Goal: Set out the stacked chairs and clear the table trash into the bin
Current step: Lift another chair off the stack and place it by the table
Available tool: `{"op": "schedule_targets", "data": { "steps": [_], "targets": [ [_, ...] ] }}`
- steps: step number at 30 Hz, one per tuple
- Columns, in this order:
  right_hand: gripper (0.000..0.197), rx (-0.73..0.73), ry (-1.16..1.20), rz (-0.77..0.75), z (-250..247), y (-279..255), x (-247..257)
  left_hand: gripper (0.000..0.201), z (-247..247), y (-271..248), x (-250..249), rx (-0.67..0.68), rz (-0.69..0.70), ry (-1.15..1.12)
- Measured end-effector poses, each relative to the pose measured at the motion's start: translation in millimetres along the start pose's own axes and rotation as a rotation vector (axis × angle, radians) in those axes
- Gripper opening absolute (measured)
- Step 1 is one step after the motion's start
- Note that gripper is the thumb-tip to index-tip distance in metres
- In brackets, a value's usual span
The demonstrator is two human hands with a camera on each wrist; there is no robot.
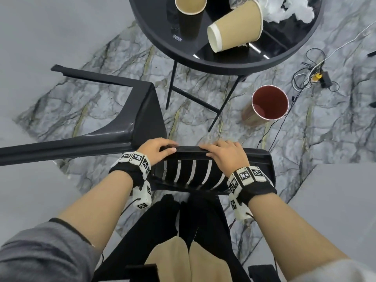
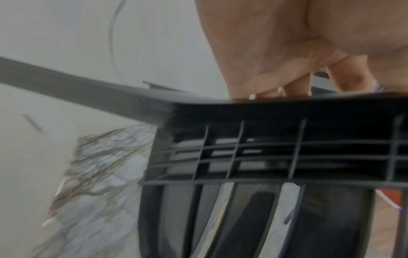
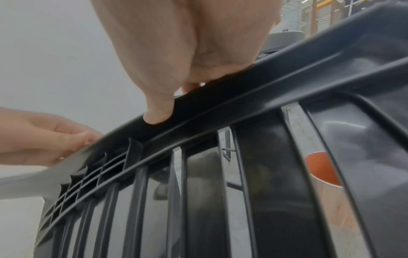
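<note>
Black slatted chair (image 1: 195, 171): top rail gripped by left hand (image 1: 156, 148) and right hand (image 1: 221, 153), fingers curled over it, likely for carrying. Table (image 1: 154, 37), ahead: two paper cups (image 1: 236, 35), crumpled white trash (image 1: 289, 9). Bin (image 1: 268, 106) beside it. Chair legs hidden; wrist views blurred.

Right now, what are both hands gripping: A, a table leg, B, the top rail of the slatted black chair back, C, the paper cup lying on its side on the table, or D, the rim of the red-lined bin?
B: in the head view the left hand and right hand both curl over the top rail of the slatted black chair back.
</note>
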State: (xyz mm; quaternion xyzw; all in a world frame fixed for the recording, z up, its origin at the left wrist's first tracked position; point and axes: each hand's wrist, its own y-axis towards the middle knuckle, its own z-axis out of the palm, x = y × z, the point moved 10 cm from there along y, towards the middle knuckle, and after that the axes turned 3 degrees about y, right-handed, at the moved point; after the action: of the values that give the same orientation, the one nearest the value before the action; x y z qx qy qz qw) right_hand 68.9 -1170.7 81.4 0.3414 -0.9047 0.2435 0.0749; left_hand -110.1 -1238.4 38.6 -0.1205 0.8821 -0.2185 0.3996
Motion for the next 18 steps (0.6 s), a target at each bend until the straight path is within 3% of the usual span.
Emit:
{"op": "schedule_targets", "data": {
  "steps": [6, 12, 18],
  "targets": [
    [0.036, -0.007, -0.009, -0.009, -10.2, -6.8, 26.3, 0.048, 11.9, -11.1, -53.2, 0.052, 0.075, -0.103],
    [0.029, -0.077, -0.042, -0.02, -39.6, -1.1, 55.8, 0.033, -23.7, -26.3, -45.1, -0.114, 0.018, -0.148],
    [0.026, -0.086, 0.034, 0.002, -72.6, -13.5, 67.3, 0.031, -40.1, -43.8, -33.3, -0.121, -0.054, -0.213]
  ]
}}
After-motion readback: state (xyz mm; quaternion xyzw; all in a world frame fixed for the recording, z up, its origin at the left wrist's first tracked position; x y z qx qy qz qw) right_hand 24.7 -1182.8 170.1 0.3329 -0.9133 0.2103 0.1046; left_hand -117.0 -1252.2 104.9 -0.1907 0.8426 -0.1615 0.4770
